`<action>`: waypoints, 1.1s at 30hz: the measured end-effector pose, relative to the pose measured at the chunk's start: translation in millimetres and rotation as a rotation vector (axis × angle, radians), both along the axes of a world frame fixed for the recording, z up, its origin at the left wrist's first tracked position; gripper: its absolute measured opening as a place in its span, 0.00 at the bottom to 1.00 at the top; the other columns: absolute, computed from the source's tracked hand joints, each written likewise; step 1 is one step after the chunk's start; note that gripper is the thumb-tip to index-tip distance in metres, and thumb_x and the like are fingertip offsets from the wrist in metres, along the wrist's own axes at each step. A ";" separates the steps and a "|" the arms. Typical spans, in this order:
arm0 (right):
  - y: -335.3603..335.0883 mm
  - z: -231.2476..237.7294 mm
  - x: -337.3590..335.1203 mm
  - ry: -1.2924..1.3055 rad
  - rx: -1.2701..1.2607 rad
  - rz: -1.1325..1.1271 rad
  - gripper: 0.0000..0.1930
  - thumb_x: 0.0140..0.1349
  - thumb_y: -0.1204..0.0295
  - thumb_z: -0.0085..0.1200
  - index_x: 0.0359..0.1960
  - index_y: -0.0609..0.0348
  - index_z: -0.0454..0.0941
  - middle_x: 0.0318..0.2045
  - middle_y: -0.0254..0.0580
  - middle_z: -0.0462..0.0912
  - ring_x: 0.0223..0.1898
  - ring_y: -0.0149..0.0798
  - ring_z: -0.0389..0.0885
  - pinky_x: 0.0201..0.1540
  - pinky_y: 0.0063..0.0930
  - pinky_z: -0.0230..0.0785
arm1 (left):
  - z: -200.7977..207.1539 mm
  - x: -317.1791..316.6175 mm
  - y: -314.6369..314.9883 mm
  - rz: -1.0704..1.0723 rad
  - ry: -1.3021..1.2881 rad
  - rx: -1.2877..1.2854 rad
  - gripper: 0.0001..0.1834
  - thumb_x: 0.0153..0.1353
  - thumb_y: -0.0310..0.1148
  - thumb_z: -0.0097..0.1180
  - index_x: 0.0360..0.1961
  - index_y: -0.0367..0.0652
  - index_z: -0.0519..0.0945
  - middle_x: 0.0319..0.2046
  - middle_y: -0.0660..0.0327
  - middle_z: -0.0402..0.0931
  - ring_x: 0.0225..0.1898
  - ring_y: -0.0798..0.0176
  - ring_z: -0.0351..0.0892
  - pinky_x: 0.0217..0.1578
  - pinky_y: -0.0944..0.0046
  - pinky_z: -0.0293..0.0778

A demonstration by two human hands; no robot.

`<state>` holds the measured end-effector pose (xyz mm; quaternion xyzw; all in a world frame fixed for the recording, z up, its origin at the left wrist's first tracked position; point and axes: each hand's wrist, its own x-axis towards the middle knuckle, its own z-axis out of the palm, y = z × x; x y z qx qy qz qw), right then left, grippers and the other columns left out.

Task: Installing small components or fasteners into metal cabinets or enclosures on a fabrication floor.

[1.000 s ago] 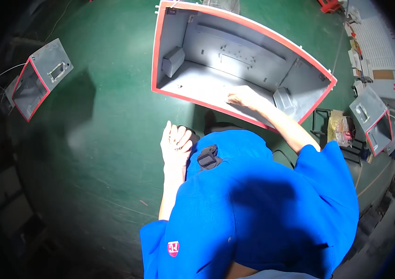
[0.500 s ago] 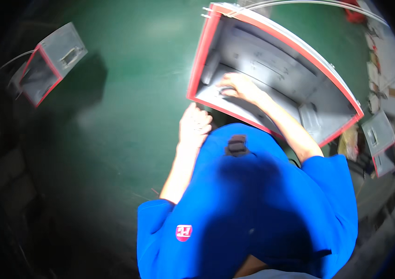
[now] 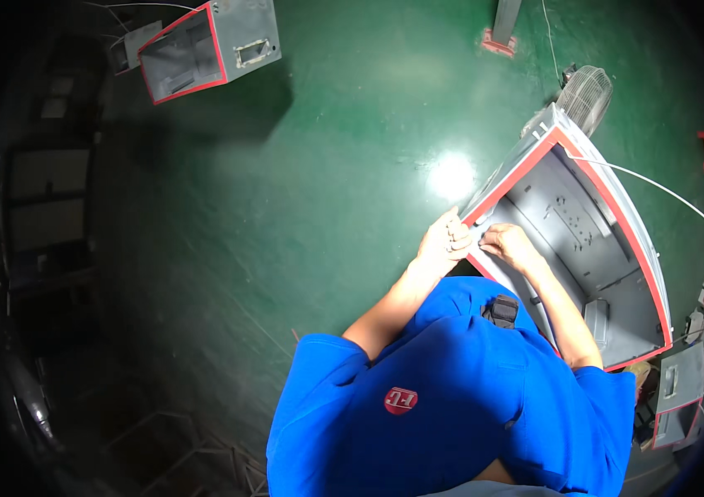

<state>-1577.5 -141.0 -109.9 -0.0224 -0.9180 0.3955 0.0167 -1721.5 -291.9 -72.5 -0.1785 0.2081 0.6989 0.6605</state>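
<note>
A grey metal cabinet (image 3: 617, 263) with a red rim lies with its open side toward me, at the right of the middle. My right hand (image 3: 511, 245) reaches in past the rim to the near left corner. Its fingers are pinched together, and a small dark piece shows at their tips, too small to name. My left hand (image 3: 445, 245) is at the outside of that same corner, against the red edge. Its fingers are curled closed; whatever lies within them is hidden.
Another red-rimmed grey cabinet (image 3: 248, 51) stands at the far left, and a further one (image 3: 679, 393) at the lower right. A fan with a wire guard (image 3: 587, 95) stands behind my cabinet. A white cable (image 3: 658, 187) runs across its rim. A grey post (image 3: 503, 23) rises at the back.
My view has swung, so the cabinet appears lower and further right. My right hand has come from deeper inside to the corner, close to my left hand, which now touches the edge.
</note>
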 end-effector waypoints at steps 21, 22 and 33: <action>33.2 192.8 -2.1 0.555 0.396 -0.477 0.08 0.45 0.74 0.64 0.28 0.56 0.78 0.24 0.35 0.80 0.25 0.37 0.78 0.27 0.29 0.68 | 16.5 -41.0 19.3 -0.038 0.070 -0.009 0.26 0.68 0.41 0.40 0.11 0.51 0.53 0.11 0.69 0.47 0.11 0.73 0.45 0.07 0.75 0.41; 39.4 199.6 3.2 0.578 0.442 -0.504 0.08 0.45 0.75 0.64 0.27 0.56 0.78 0.23 0.35 0.80 0.24 0.37 0.78 0.26 0.29 0.68 | 23.2 -42.4 22.9 -0.040 0.106 -0.049 0.26 0.68 0.41 0.39 0.11 0.51 0.53 0.11 0.69 0.47 0.11 0.73 0.46 0.08 0.75 0.41; -37.4 152.1 30.5 0.540 0.157 -0.584 0.08 0.46 0.69 0.60 0.19 0.56 0.73 0.16 0.38 0.72 0.20 0.44 0.74 0.24 0.36 0.65 | 46.0 8.8 14.5 -0.381 0.066 -0.089 0.27 0.70 0.45 0.36 0.10 0.52 0.56 0.07 0.70 0.49 0.07 0.73 0.46 0.06 0.75 0.43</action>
